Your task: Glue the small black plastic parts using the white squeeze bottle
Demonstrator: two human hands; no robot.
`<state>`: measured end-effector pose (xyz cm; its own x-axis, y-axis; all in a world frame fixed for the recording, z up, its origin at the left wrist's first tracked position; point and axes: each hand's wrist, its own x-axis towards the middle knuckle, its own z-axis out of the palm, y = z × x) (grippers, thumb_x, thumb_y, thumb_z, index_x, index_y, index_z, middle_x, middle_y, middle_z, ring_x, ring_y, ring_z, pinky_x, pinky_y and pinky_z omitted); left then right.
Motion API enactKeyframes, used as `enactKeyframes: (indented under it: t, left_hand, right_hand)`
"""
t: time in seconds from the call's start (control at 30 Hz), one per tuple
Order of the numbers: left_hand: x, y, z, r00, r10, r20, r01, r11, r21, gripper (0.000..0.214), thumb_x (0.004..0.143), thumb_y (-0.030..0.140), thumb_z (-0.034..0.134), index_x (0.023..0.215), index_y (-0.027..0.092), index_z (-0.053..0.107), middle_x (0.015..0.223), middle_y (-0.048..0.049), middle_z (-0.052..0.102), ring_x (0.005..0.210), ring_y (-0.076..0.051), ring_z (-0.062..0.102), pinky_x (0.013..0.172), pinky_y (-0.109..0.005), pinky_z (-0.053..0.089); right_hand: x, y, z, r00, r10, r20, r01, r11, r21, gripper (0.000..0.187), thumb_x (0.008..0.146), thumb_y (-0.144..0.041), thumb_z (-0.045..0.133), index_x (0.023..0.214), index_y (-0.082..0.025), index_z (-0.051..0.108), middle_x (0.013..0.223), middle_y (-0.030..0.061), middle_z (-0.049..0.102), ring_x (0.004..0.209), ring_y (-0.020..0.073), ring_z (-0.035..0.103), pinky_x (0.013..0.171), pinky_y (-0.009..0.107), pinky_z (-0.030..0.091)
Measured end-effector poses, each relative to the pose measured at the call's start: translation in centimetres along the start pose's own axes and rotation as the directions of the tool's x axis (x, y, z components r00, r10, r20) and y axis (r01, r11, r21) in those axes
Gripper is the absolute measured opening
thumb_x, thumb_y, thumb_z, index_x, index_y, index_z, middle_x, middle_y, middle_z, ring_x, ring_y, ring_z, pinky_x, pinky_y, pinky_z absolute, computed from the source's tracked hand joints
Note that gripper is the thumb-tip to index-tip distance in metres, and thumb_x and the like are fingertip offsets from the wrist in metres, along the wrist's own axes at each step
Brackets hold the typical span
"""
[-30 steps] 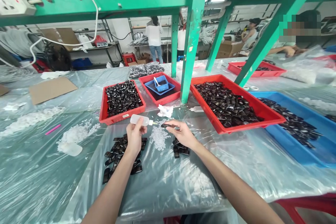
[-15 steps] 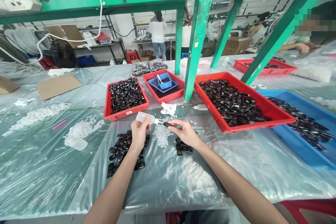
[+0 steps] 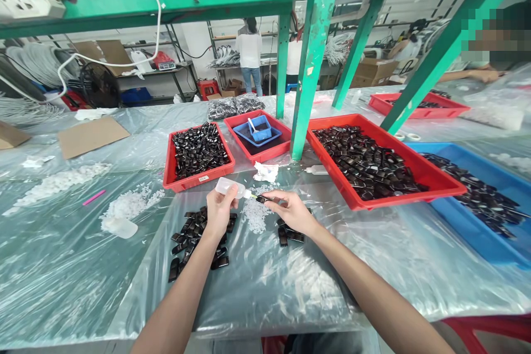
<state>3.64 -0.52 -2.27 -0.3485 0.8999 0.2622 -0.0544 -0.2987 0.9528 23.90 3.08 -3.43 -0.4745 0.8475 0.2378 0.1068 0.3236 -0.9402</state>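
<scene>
Assembly bench, worker's-eye view: the left hand (image 3: 219, 211) is clenched round a small clear squeeze bottle (image 3: 230, 187), held about level w/ its nozzle pointing right. The tip is touching or just short of a small black part (image 3: 261, 198), which is pinched btwn thumb and fingers of the right hand (image 3: 293, 211). Both are held just above the plastic-sheeted surface (image 3: 257, 287), over a scatter of white granules (image 3: 255, 215).

It looks like a dosing step, w/ something from the bottle going onto the part. By my reading that calls for a steady tip, a light squeeze and a firm pinch so the part doesn't turn.

A loose pile of black parts (image 3: 193, 238) lies under the left wrist, and a smaller pile (image 3: 290, 234) lies below the right hand. A red tray (image 3: 194, 181) of more parts sits just beyond.

Hard to make out: whether nozzle and part actually meet, what's in the bottle, any liquid at the tip. The part is mostly covered by the fingers, and both arms are cut off at the frame's bottom edge.
</scene>
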Motion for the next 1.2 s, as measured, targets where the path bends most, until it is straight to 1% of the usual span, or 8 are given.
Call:
enactKeyframes:
  t: [0.23, 0.47, 0.6, 0.67, 0.73, 0.9, 1.03, 1.2]
  left_hand:
    - [-0.08, -0.02, -0.03, 0.999, 0.043, 0.003, -0.043, 0.999, 0.026, 0.041, 0.081, 0.052, 0.073, 0.070, 0.013, 0.068, 0.052, 0.0013, 0.054, 0.045, -0.009, 0.044, 0.045, -0.022, 0.035]
    - [-0.36, 0.12, -0.01, 0.993, 0.118, -0.012, -0.117, 0.989, 0.088, 0.038, 0.083, 0.050, 0.073, 0.073, 0.014, 0.068, 0.054, 0.0011, 0.056, 0.046, -0.010, 0.046, 0.046, -0.022, 0.037]
    - [-0.43, 0.26, -0.02, 0.990, 0.142, -0.016, -0.139, 0.985, 0.104, 0.036, 0.084, 0.048, 0.072, 0.075, 0.014, 0.068, 0.055, 0.0013, 0.056, 0.046, -0.010, 0.046, 0.046, -0.022, 0.036]
    - [-0.38, 0.23, -0.05, 0.990, 0.142, -0.019, -0.139, 0.985, 0.104, 0.036, 0.085, 0.048, 0.071, 0.076, 0.013, 0.068, 0.055, 0.0014, 0.056, 0.046, -0.010, 0.047, 0.046, -0.022, 0.036]
    - [-0.29, 0.09, -0.09, 0.990, 0.136, -0.026, -0.133, 0.987, 0.093, 0.036, 0.085, 0.048, 0.071, 0.076, 0.013, 0.069, 0.054, 0.0013, 0.056, 0.046, -0.010, 0.047, 0.047, -0.022, 0.036]
    - [-0.08, -0.45, -0.20, 0.995, 0.083, -0.058, -0.082, 0.996, 0.021, 0.038, 0.082, 0.050, 0.073, 0.077, 0.013, 0.070, 0.054, 0.0011, 0.057, 0.045, -0.010, 0.047, 0.046, -0.022, 0.033]
    - [-0.11, -0.54, -0.27, 0.998, 0.038, -0.044, -0.038, 0.999, -0.019, 0.039, 0.083, 0.051, 0.073, 0.077, 0.012, 0.070, 0.052, 0.0010, 0.056, 0.045, -0.010, 0.047, 0.046, -0.023, 0.033]
    - [-0.21, -0.45, -0.26, 0.999, 0.039, -0.034, -0.042, 0.997, -0.065, 0.038, 0.082, 0.050, 0.074, 0.074, 0.013, 0.069, 0.052, 0.0008, 0.056, 0.044, -0.009, 0.046, 0.046, -0.023, 0.033]
  right_hand:
    - [-0.06, -0.15, 0.00, 1.000, -0.001, 0.000, 0.001, 1.000, 0.012, 0.028, 0.087, -0.035, 0.069, 0.105, -0.015, 0.078, 0.090, 0.0084, 0.075, 0.073, 0.0184, 0.063, 0.057, 0.026, 0.045]
    - [0.05, 0.24, 0.07, 1.000, 0.018, -0.011, -0.018, 0.999, 0.038, 0.030, 0.085, -0.040, 0.072, 0.102, -0.016, 0.077, 0.087, 0.0075, 0.074, 0.070, 0.0179, 0.062, 0.057, 0.027, 0.046]
    - [0.03, 0.07, 0.09, 0.999, 0.010, 0.052, -0.017, 0.991, 0.136, 0.039, 0.089, -0.049, 0.066, 0.110, -0.018, 0.075, 0.085, 0.0063, 0.075, 0.064, 0.0158, 0.060, 0.060, 0.029, 0.050]
    - [0.04, -0.06, 0.06, 0.997, 0.002, 0.071, -0.014, 0.986, 0.165, 0.040, 0.093, -0.052, 0.061, 0.112, -0.019, 0.074, 0.085, 0.0057, 0.075, 0.061, 0.0145, 0.058, 0.061, 0.029, 0.051]
    - [0.05, -0.14, 0.06, 0.998, -0.001, 0.056, -0.008, 0.986, 0.167, 0.039, 0.093, -0.051, 0.060, 0.112, -0.020, 0.075, 0.088, 0.0059, 0.075, 0.061, 0.0144, 0.058, 0.063, 0.030, 0.051]
    - [-0.02, -0.20, 0.24, 0.999, -0.007, -0.032, 0.011, 0.992, 0.130, 0.032, 0.084, -0.039, 0.073, 0.110, -0.022, 0.074, 0.108, 0.0074, 0.074, 0.077, 0.0165, 0.063, 0.064, 0.027, 0.050]
    - [-0.15, -0.31, 0.41, 0.998, -0.025, -0.065, 0.032, 0.994, 0.107, 0.025, 0.082, -0.033, 0.073, 0.105, -0.022, 0.074, 0.105, 0.0064, 0.074, 0.077, 0.0165, 0.062, 0.057, 0.025, 0.044]
    - [-0.23, -0.60, 0.35, 0.996, -0.048, -0.078, 0.053, 0.997, 0.063, 0.024, 0.083, -0.033, 0.073, 0.104, -0.022, 0.075, 0.101, 0.0063, 0.074, 0.073, 0.0160, 0.060, 0.053, 0.025, 0.040]
